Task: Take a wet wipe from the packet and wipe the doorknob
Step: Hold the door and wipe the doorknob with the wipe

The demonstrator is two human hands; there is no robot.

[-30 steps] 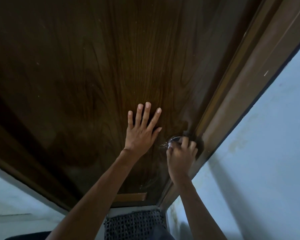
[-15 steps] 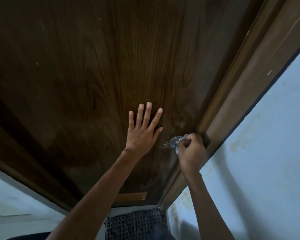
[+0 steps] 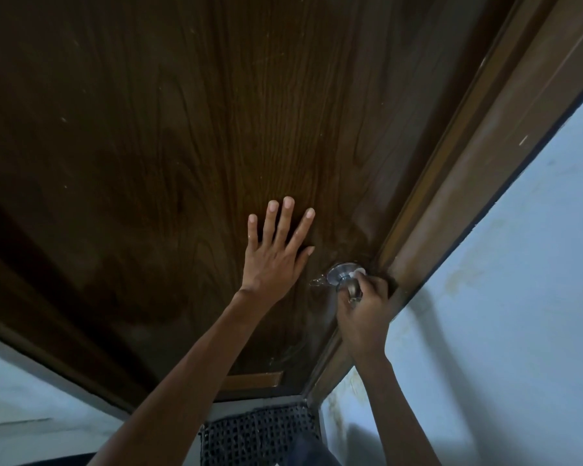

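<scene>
Filling most of the frame from the upper left to the lower centre, the dark brown wood-grain door (image 3: 182, 146) stands closed against its lighter brown wooden door frame (image 3: 468, 183), which runs diagonally down the right side beside a pale blue painted wall (image 3: 519, 297). At the bottom centre a dark woven mat (image 3: 260, 432) lies at the foot of the door. The left hand (image 3: 273, 260) rests flat on the wood near the middle of the frame, fingers spread and grasping nothing, probably to steady the door so it does not shift under the rubbing. Just to its right, the right hand (image 3: 364, 314) is curled around the round silver metal doorknob (image 3: 342, 275) at the door's edge, pressing a small white wet wipe (image 3: 357, 272) against the knob's base plate; only a corner of the wipe shows above the fingers. Wiping seems well under way. No packet is in view.
</scene>
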